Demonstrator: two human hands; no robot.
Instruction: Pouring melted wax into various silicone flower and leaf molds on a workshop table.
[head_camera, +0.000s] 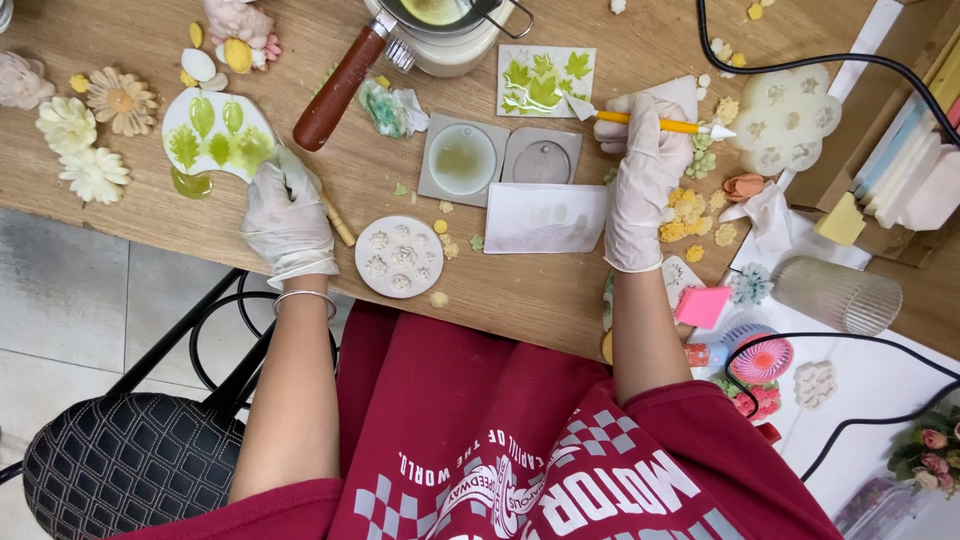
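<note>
Gloved right hand (640, 185) grips a yellow knife (655, 124) at upper right; left hand (288, 215) closes on a stick (338, 224) on the tabletop (560, 290).

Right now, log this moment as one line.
left hand: on white leaf mould with green fill, gripping wooden stick | right hand: holding yellow-handled craft tool | round white flower mould: between hands

A single view, from a camera worn on the person's head, looks almost straight down from close above. The near edge of the wooden table (540, 310) crosses the middle of the frame, with the far side of the table at the top. The person's red-shirted lap fills the bottom, and both forearms reach up into the picture. At lower left the tiled floor and a black chair (130, 460) show beside the table.
</note>
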